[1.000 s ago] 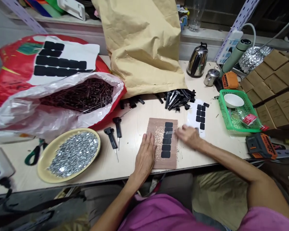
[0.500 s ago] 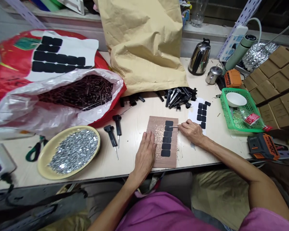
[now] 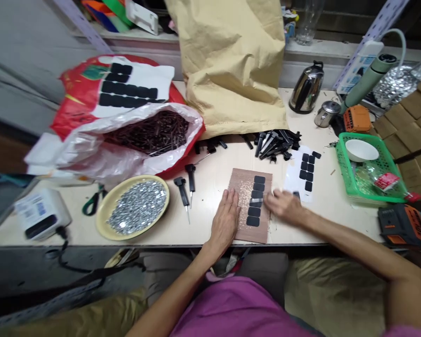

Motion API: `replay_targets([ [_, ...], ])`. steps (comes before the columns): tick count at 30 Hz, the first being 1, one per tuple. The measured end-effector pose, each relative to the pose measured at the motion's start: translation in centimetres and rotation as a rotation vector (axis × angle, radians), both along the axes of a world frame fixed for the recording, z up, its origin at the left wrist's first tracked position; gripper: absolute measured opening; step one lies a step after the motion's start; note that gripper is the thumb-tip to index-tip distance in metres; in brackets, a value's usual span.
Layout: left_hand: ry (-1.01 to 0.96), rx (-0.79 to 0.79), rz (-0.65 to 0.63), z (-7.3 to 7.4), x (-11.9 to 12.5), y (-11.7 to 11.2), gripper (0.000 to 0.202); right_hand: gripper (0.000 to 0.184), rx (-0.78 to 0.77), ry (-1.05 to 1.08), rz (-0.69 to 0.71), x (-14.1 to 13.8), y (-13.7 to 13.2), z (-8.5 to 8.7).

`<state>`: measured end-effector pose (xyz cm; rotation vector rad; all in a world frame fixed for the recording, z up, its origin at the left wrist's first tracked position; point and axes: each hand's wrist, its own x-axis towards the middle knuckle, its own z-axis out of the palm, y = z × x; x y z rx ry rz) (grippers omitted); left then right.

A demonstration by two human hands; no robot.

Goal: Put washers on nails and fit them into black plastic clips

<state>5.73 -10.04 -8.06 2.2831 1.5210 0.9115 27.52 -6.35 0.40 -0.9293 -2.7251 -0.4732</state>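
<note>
My left hand (image 3: 226, 220) lies flat with fingers stretched over the left side of a thin brown board (image 3: 267, 185). A column of several black rounded pads (image 3: 253, 210) runs down the board, with pale crumbs scattered beside it. My right hand (image 3: 286, 207), smeared by motion, is closed on a thin metal tool (image 3: 257, 201) whose shaft reaches over the middle pads. The tool's exact kind is too blurred to tell. Right of the board is a white sheet (image 3: 294, 166) bearing more black pads, its lower part close to my right hand.
A yellow bowl (image 3: 103, 220) of small shiny metal pieces, two black-handled pieces with metal shafts (image 3: 184, 194) and green-handled scissors (image 3: 91, 203) are on the left. Behind are an open red bag (image 3: 75, 105), a brown sack (image 3: 235, 70) and a black parts pile (image 3: 277, 142). A green basket (image 3: 345, 175) stands right.
The camera view has shifted, so the scene sits farther right. My right hand and its tool have moved down the pad column toward me. My left hand stays flat on the board.
</note>
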Motion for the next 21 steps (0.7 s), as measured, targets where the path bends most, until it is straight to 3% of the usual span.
replay_targets([
  [2, -0.03, 0.021, 0.029, 0.6, -0.7, 0.2, 0.042, 0.022, -0.082, 0.082, 0.178, -1.1, -3.0, 0.8],
  [4, -0.04, 0.035, 0.128, 1.5, -2.3, 0.8, 0.037, 0.02, -0.333, 0.255, 0.094, -2.5, -6.3, 1.7],
  [5, -0.026, 0.029, 0.211, 2.1, -3.3, 1.2, 0.034, 0.021, -0.549, 0.373, 0.001, -3.2, -7.9, 2.0],
  [7, 0.055, -0.026, 0.378, 3.1, -5.5, 2.4, 0.031, 0.024, -1.158, 0.583, -0.238, -5.1, -10.6, 1.9],
  [10, 0.248, -0.193, 0.535, 4.3, -7.5, 4.3, 0.027, 0.025, -2.074, 0.817, -0.735, -8.3, -12.5, -0.6],
  [12, 0.346, -0.335, 0.584, 4.8, -7.7, 5.4, 0.027, 0.024, -2.371, 0.999, -1.043, -10.2, -12.4, -3.6],
  [14, 0.4, -0.448, 0.596, 5.2, -7.3, 6.1, 0.029, 0.029, -2.481, 1.237, -1.172, -11.6, -11.5, -6.7],
  [17, 0.405, -0.528, 0.594, 5.9, -6.8, 6.4, 0.03, 0.039, -2.473, 1.503, -1.119, -12.6, -10.1, -9.3],
  [19, 0.357, -0.516, 0.593, 6.2, -6.8, 6.1, 0.029, 0.044, -2.43, 1.505, -1.085, -12.9, -10.4, -9.0],
  [21, 0.259, -0.458, 0.592, 6.6, -7.4, 5.7, 0.027, 0.045, -2.374, 1.351, -0.962, -12.8, -11.7, -6.9],
])
